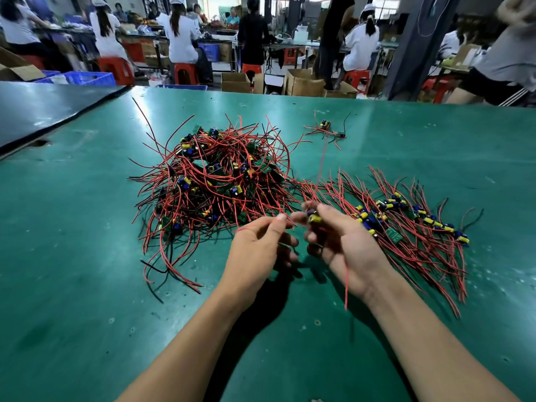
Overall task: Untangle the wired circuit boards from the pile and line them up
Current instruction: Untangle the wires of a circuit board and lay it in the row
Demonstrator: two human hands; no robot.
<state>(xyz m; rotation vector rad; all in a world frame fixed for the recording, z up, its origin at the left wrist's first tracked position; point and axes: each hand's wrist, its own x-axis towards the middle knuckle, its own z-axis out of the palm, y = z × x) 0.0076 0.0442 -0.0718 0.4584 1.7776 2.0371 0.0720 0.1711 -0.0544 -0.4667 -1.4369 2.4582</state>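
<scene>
- One tangled pile point(214, 181) of wired circuit boards lies on the green desk point(72, 256). There are too many boards knotted together in it to count.
- One row point(412, 221) of sorted boards lies to the right of the pile. The boards run in a slanting line and their wires are combed out roughly parallel. The exact number cannot be told.
- One stray group point(327, 129) sits beyond the pile and to its right, well apart from it. It seems to hold two boards.
- Two bare hands are raised just in front of the pile, between it and the row.
- The left hand point(258, 245) has a narrow grip, with thumb and forefinger pinching a red wire point(261, 224) that leads back toward the pile.
- The right hand point(345, 245) has its grip curled round one held board point(313, 217), close to the left fingertips. Another red lead hangs down past its palm.
- Each board is small and green, and carries yellow and blue parts.
- Thin red leads trail from the boards, with a few black ones among them.
- The pile's wires loop and stick out on all sides, and loose ends spread over the desk in front of it.
</scene>
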